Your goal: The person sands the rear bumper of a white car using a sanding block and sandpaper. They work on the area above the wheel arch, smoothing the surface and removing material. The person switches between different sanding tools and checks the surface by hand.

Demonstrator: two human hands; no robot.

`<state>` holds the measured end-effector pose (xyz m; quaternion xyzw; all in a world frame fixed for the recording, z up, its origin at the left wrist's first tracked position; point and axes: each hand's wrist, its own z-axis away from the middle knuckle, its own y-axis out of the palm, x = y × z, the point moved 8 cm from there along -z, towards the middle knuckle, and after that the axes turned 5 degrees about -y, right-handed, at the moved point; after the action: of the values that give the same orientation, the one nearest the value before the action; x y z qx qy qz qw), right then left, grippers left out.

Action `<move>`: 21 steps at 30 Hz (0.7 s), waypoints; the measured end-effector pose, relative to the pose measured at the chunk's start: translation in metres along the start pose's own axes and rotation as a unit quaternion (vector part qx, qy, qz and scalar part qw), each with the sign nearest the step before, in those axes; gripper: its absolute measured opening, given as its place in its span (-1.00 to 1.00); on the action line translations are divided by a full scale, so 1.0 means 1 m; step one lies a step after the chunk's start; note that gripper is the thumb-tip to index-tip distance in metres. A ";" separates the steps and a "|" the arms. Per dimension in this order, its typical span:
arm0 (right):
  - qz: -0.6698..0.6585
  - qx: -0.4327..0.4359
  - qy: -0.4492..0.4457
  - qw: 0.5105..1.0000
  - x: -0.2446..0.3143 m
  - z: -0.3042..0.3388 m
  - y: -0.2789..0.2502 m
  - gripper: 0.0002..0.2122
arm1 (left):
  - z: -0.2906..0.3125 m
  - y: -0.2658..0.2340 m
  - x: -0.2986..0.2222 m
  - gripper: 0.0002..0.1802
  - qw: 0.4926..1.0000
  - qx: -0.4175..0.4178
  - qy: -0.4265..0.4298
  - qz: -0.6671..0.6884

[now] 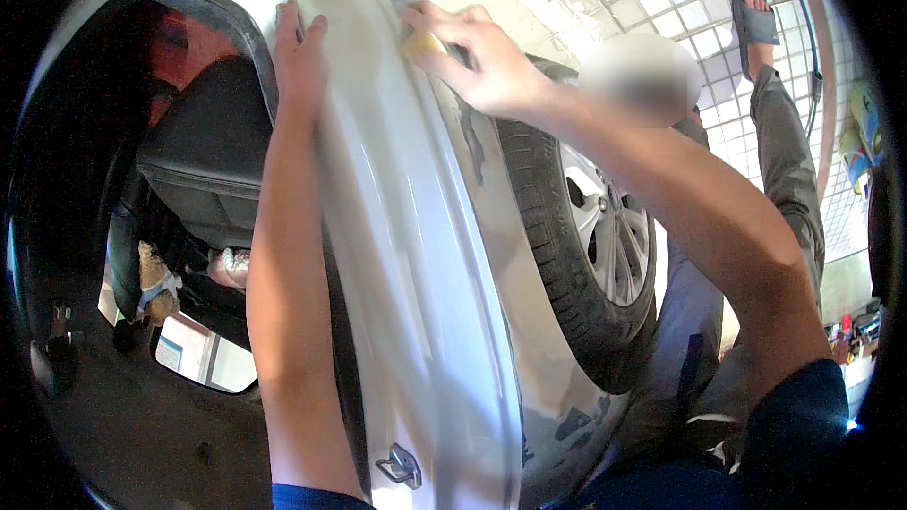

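My left hand (300,61) lies with fingers stretched out on the silver-white car body (387,198), beside the dark rubber seal (250,47) of the door opening. It holds nothing. A small yellow pad (423,43) is gripped in my right hand (487,61), pressed to the outer edge of the panel above the wheel arch. My fingers partly cover the pad, and I cannot tell if it is a sponge or a sanding block. Dull grey patches (572,423) mark the paint around the arch.
Under my right forearm is a wheel with a black tyre (548,255) and a silver rim (614,236). A metal door striker (402,466) sticks out near the bottom. Inside the car is a black seat (208,151). Another person's sandalled foot (754,24) stands on the tiles.
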<state>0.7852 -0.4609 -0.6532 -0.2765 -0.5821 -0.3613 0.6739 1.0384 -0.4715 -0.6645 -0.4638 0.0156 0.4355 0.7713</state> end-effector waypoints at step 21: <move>-0.072 0.085 0.083 0.990 0.149 0.200 -0.022 -0.35 | -0.018 -0.018 0.024 -0.22 0.990 -0.037 0.067 -0.118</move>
<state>0.6591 -0.3396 -0.4738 -0.1446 -0.5712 -0.3800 0.7130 1.0725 -0.4723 -0.6728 -0.5191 -0.0037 0.3096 0.7967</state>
